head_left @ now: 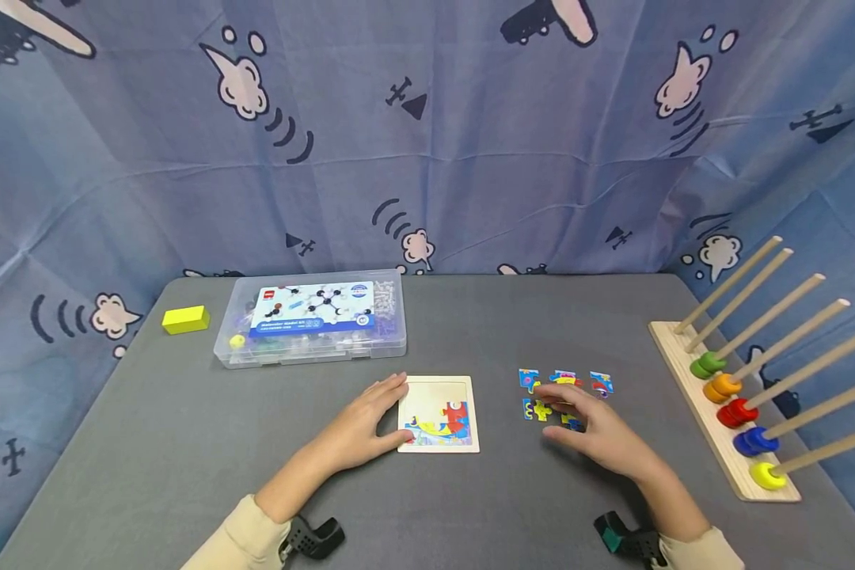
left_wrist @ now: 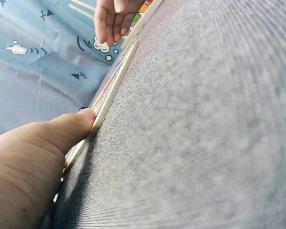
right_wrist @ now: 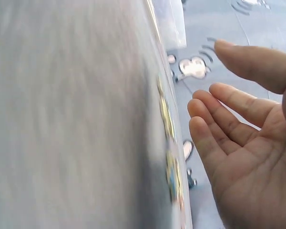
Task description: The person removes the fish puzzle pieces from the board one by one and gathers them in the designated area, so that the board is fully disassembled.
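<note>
A square wooden puzzle board (head_left: 438,388) lies on the grey table, its lower part filled with a few colourful jigsaw pieces (head_left: 456,418). My left hand (head_left: 359,423) holds the board by its left side, fingers at the upper left corner and thumb lower down. The thumb (left_wrist: 78,126) presses the wooden rim in the left wrist view; the other fingers are hidden there. Over several loose jigsaw pieces (head_left: 529,380) to the right hovers my right hand (head_left: 591,427), fingers loosely bent. Nothing shows between its thumb and fingers in the right wrist view, where the palm (right_wrist: 257,176) faces the camera.
A clear plastic molecular model kit box (head_left: 313,321) sits at the back left, beside a yellow block (head_left: 186,320). Along the right edge stands a wooden peg rack (head_left: 712,419) with coloured rings and long slanting pegs. A patterned blue curtain (head_left: 427,158) hangs behind the table.
</note>
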### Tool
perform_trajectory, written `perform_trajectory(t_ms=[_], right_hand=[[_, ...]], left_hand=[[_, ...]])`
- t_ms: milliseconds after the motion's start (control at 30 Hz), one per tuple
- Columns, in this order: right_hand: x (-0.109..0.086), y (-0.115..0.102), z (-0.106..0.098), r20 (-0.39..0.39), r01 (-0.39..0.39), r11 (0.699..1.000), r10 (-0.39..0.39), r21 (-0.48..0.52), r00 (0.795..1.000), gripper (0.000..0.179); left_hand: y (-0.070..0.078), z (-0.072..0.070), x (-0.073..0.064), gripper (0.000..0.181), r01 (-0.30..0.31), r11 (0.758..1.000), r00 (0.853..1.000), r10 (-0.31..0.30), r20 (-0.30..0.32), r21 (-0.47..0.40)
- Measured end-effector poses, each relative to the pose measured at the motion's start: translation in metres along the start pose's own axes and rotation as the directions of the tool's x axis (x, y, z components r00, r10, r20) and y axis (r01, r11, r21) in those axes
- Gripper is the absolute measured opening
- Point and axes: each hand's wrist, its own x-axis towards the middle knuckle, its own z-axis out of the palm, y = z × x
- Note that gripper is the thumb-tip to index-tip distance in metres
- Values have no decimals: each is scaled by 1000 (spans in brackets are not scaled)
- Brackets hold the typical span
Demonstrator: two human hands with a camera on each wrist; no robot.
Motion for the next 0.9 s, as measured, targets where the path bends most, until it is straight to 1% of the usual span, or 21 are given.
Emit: perform_trajectory(t_ms=[133,267,400,500,567,767,833,900], right_hand=[[10,-6,12,35,-5,1000,5,-13,999,50],[22,-14,26,79,-19,999,21,-27,997,52],[34,-20,38,123,-5,999,9,-37,992,51],[42,-24,46,140,-1,1000,4,-24,990,51],[47,-26,50,151,-2,1000,6,-25,988,51],[61,-29,61,169,-9,999,14,-33,986,49],[65,-29,64,173,-11,999,16,-31,985,49],[68,-29,67,179,2,999,7,-51,984,49]], left_hand=[[-1,0,0,72,9,1000,1000,-9,0,1],[-1,0,1,71,4,1000,1000,-4,-6,4],[0,0,1,71,-5,1000,1000,5,-7,-5],[0,0,1,70,-24,1000,1000,23,-17,-3],[0,0,1,70,-24,1000,1000,24,-17,0],[0,0,1,71,12,1000,1000,-12,7,-1],[0,0,2,71,13,1000,1000,-13,8,1],[0,0,2,70,10,1000,1000,-10,5,5]])
